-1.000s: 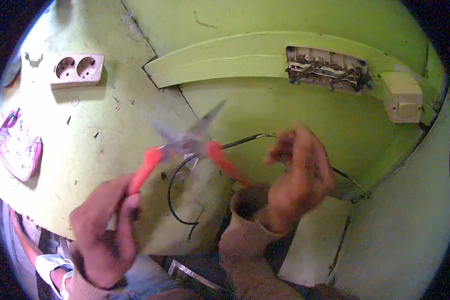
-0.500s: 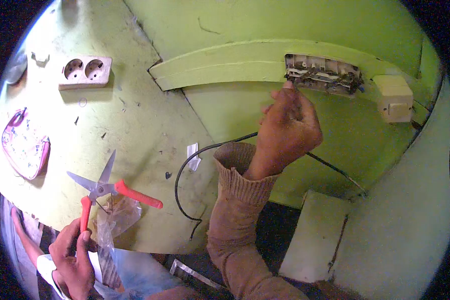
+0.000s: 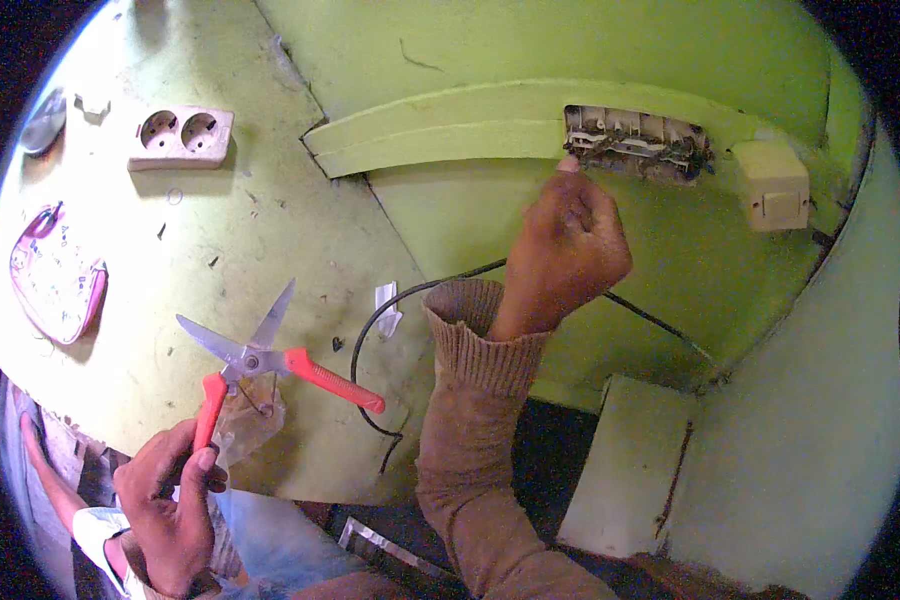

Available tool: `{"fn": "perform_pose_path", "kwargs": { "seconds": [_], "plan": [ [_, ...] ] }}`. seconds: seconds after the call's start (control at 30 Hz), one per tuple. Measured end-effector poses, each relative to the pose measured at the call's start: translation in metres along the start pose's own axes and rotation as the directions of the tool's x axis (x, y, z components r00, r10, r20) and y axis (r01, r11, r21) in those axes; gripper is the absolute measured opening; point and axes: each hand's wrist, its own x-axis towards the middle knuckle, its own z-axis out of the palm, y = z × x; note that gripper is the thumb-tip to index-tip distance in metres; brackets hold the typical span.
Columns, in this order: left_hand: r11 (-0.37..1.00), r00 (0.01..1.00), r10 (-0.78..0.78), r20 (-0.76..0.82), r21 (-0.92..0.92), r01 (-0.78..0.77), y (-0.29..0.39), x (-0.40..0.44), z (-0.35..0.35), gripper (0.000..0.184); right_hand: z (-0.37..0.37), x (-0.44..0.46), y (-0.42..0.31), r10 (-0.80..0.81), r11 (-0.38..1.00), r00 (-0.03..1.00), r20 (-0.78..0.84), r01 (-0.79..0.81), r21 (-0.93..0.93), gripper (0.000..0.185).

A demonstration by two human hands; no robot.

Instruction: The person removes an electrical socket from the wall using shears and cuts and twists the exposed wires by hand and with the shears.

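My left hand [image 3: 175,505] is closed around one handle of the red-handled cutting shears [image 3: 255,362]; the blades and the other handle are spread apart. My right hand [image 3: 570,245], in a brown knitted sleeve, reaches to the opened socket base [image 3: 635,143] on the green ledge. Its fingers are pinched together at the base's lower left end, and what they hold, if anything, is hidden. Inside the base, metal strips and dirt are exposed. A black cable [image 3: 425,287] runs behind my right wrist, with one end loose on the table.
A white double socket piece [image 3: 182,139] and a pink-edged pouch [image 3: 58,285] lie on the left of the table. A cream switch box [image 3: 770,190] sits right of the socket base. A clear plastic bag [image 3: 255,425] lies below the shears. Another person's foot shows at lower left.
My left hand has moved right and slightly up with the shears. My right hand stays at the socket base's left end. The camera view has shifted slightly.
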Motion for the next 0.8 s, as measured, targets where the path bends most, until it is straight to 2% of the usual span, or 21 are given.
{"fn": "perform_pose_path", "kwargs": {
  "seconds": [0.1, 0.17, 0.33, 0.5, 0.6, 0.8],
  "plan": [
    [1.0, 1.0, 0.004, 0.0, -0.015, -0.004, -0.004, -0.003, -0.003, 0.019, 0.0, 0.0, 0.0, 0.058, 0.994, 0.997, 0.046, -0.054, -0.095, 0.018],
    [0.999, 0.999, 0.001, 0.04, 0.042, -0.003, -0.004, -0.004, -0.01, 0.02, 0.004, 0.003, -0.011, -0.046, 0.972, 0.999, 0.01, 0.047, -0.232, 0.016],
    [0.999, 0.999, -0.026, 0.029, 0.046, 0.025, -0.018, -0.013, -0.018, 0.021, 0.012, 0.0, -0.023, -0.044, 0.968, 0.991, -0.123, 0.012, -0.25, 0.013],
    [0.997, 1.0, 0.003, 0.006, 0.08, -0.003, -0.027, -0.019, -0.023, 0.021, 0.012, -0.001, -0.02, -0.048, 0.973, 0.994, -0.097, 0.025, -0.229, 0.012],
    [0.999, 0.999, -0.017, 0.036, 0.043, 0.015, -0.03, -0.022, -0.028, 0.022, 0.012, -0.003, -0.019, -0.049, 0.976, 0.995, -0.091, 0.028, -0.218, 0.012],
    [0.996, 0.997, -0.081, -0.014, -0.025, 0.08, -0.037, -0.03, -0.033, 0.021, 0.014, -0.007, -0.016, -0.038, 0.98, 0.996, -0.085, 0.021, -0.199, 0.011]
  ]
}}
